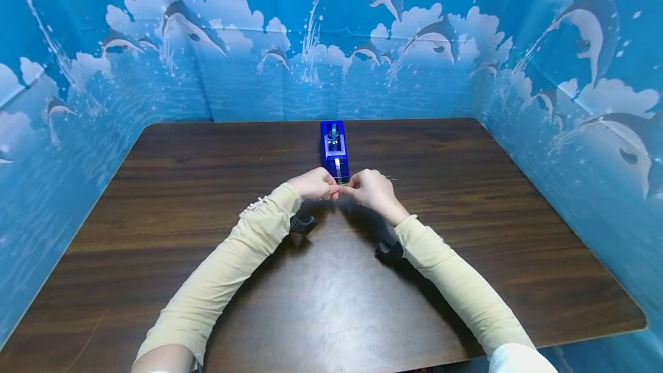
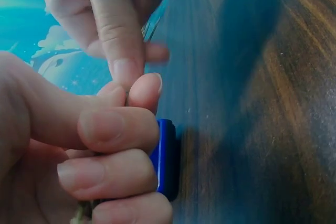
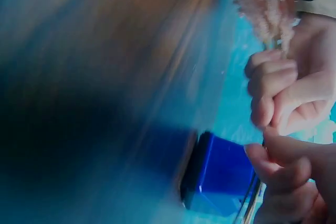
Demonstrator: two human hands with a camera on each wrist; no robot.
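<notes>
At table [image 1: 207, 189] centre, left hand [image 1: 313, 184] and right hand [image 1: 372, 190] meet fingertip to fingertip, pinching a thin strip [image 1: 385, 178] just before the blue tape dispenser [image 1: 334, 149]. Only the left wrist view resolves the curled fingers [image 2: 118, 128].

walls: blue sheeting [image 1: 248, 85] all round, printed with leaping dolphins, white clouds, sea spray | furniture: dark brown wood-grain table [image 1: 518, 235], pale edge, rounded corners | light: soft glare on the near tabletop, shadows falling toward the back
</notes>
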